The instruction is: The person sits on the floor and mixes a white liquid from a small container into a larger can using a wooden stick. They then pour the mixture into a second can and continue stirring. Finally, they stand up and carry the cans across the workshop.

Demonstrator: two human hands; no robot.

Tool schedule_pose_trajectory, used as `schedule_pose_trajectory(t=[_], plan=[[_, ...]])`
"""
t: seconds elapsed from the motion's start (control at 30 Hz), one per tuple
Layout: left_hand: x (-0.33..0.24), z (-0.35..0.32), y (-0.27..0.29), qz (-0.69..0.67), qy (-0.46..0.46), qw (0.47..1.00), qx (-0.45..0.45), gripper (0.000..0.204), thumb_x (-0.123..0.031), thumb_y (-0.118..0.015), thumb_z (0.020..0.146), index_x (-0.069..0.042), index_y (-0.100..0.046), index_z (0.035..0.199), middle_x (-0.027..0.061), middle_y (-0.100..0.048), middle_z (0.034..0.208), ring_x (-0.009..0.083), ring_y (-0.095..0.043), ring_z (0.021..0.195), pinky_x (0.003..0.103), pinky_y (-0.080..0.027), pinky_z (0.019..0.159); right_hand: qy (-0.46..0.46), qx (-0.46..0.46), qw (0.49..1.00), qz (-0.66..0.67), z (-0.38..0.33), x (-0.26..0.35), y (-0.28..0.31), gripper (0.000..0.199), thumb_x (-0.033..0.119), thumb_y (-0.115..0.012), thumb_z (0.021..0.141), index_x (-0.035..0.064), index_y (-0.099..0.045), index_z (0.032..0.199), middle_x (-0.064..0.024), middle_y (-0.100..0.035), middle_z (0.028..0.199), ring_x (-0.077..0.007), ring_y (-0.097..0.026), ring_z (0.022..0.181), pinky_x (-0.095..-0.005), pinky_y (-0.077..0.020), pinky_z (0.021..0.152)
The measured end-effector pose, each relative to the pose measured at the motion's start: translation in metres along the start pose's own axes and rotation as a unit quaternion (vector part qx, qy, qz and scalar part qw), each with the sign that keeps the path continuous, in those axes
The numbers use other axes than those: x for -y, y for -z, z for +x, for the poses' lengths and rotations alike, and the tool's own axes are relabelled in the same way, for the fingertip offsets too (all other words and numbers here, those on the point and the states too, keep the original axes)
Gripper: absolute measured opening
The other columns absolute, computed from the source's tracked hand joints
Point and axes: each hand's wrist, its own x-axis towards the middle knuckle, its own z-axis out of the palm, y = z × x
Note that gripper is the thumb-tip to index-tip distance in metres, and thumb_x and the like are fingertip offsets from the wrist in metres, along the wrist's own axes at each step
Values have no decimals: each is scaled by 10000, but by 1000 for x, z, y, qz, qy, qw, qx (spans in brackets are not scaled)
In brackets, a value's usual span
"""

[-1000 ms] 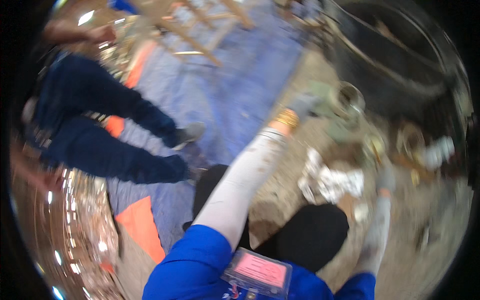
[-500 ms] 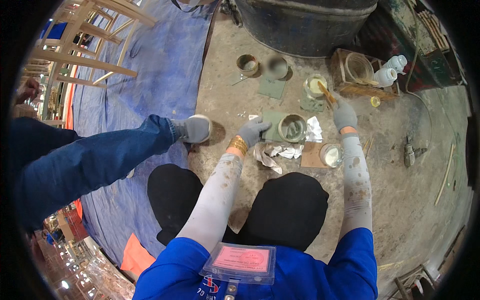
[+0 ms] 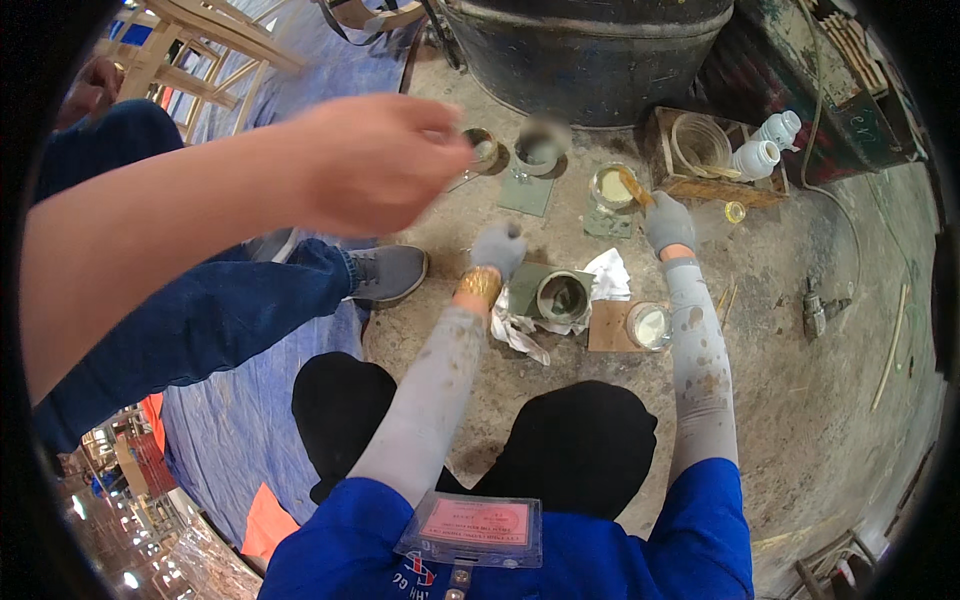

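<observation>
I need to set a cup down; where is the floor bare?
Widest: between the right sleeve and the long stick, below the metal tool. Smaller: between the left hand and the green board by the cream jar. Crowded: left of that sleeve, where the pot, crumpled white scraps and white jar sit close.

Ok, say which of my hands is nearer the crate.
Right. The right hand is by the near left corner of the crate; the left hand is well off to its left.

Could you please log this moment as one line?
Left hand: gloved, near green board, grip unclear | Right hand: holds brown tool at cream-filled jar | Nearby: white cloth, wooden crate | Co-worker's hand: extended, blurred
</observation>
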Motion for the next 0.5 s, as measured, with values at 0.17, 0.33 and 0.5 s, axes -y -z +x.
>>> schedule_pose_trajectory(t=[0.17, 0.33, 0.5], plan=[[-79, 49, 22, 250, -331, 876, 245, 343, -268, -533, 750, -59, -557, 1021, 141, -625, 931, 289, -584, 893, 389, -464, 770, 32, -26, 998, 45, -2, -31, -23, 255, 256, -473, 830, 73, -572, 976, -218, -604, 893, -390, -576, 844, -475, -453, 730], [-172, 31, 52, 326, -480, 743, 333, 451, -291, -517, 783, -17, -479, 1140, 165, -608, 981, 303, -561, 963, 389, -449, 816, 22, -25, 997, 62, -6, -39, -30, 266, 260, -481, 839, 92, -569, 1024, -217, -605, 865, -399, -574, 801, -475, -446, 695], [-187, 26, 40, 186, -315, 846, 387, 552, -315, -553, 758, 19, -426, 1179, 183, -596, 1003, 327, -552, 974, 381, -421, 869, 47, 24, 990, 135, -2, -23, -35, 244, 229, -497, 820, 68, -599, 972, -228, -602, 877, -393, -577, 817, -451, -455, 705]])
